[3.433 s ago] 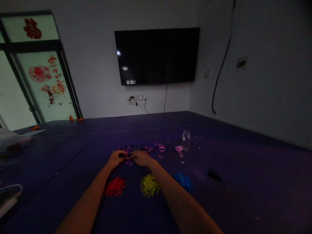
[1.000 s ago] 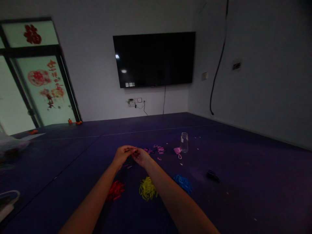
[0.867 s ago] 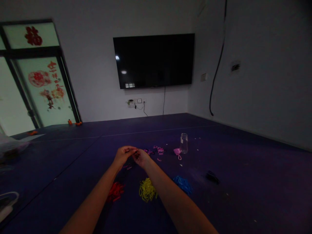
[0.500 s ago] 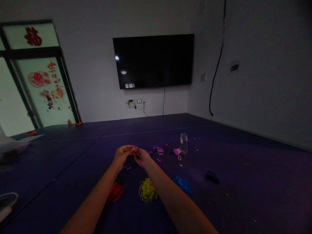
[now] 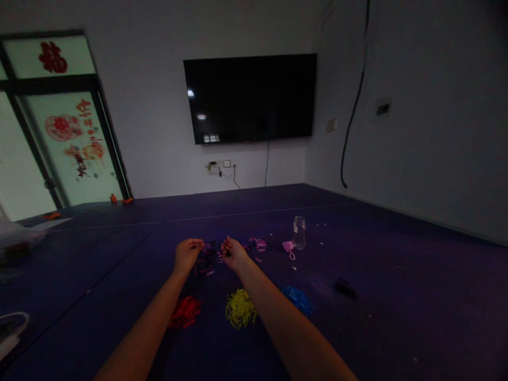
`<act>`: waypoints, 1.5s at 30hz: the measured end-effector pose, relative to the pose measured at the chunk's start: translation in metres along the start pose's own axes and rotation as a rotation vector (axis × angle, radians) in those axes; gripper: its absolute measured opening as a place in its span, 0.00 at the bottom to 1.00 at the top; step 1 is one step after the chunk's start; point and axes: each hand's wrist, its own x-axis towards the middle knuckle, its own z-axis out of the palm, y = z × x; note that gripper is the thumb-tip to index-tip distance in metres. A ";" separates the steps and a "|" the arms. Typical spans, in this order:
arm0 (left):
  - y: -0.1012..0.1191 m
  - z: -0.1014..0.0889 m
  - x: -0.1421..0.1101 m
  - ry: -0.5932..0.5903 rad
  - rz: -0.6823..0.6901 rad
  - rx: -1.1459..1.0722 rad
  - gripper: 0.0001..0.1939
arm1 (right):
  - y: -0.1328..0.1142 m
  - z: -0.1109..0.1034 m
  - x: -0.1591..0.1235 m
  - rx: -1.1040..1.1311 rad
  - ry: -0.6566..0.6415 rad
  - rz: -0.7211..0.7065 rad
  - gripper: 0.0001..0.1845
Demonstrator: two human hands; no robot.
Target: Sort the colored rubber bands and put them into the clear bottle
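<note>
Pink and dark loops (image 5: 207,254) lie mixed on the purple surface (image 5: 214,338), between and beneath the hands. Left hand (image 5: 184,257): fingers drawn to a near-closed pinch; any grip cannot be told. Right hand (image 5: 237,257): fingers curled over small dark pieces (image 5: 228,253). Loose loops are apparently being handled singly; parting one calls for a fine pinch. Nearer the wearer: red (image 5: 186,312), yellow (image 5: 240,309) and blue piles (image 5: 297,300). Beyond the right hand: upright clear jar (image 5: 299,236).

two hands (image 5: 187,256) (image 5: 237,255), one jar (image 5: 299,233), one television (image 5: 252,98)
</note>
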 end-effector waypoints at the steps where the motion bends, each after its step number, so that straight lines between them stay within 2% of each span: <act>1: -0.003 -0.004 0.001 -0.001 0.000 0.047 0.03 | -0.001 0.000 -0.001 0.006 0.015 0.008 0.15; 6: -0.019 -0.019 0.007 -0.009 -0.013 0.223 0.06 | -0.003 0.000 -0.004 0.033 0.063 0.039 0.15; 11: -0.025 -0.029 0.011 0.007 -0.002 0.307 0.05 | -0.003 0.000 -0.005 0.042 0.078 0.048 0.14; 29: -0.030 -0.033 0.008 -0.166 0.083 0.383 0.08 | -0.001 -0.006 0.000 0.061 0.048 0.053 0.14; 39: -0.024 -0.028 0.002 -0.224 0.213 0.500 0.13 | 0.002 -0.008 -0.003 0.060 -0.029 0.089 0.14; 45: -0.029 -0.029 0.004 -0.221 0.249 0.502 0.14 | 0.001 -0.010 -0.003 0.045 -0.039 0.123 0.15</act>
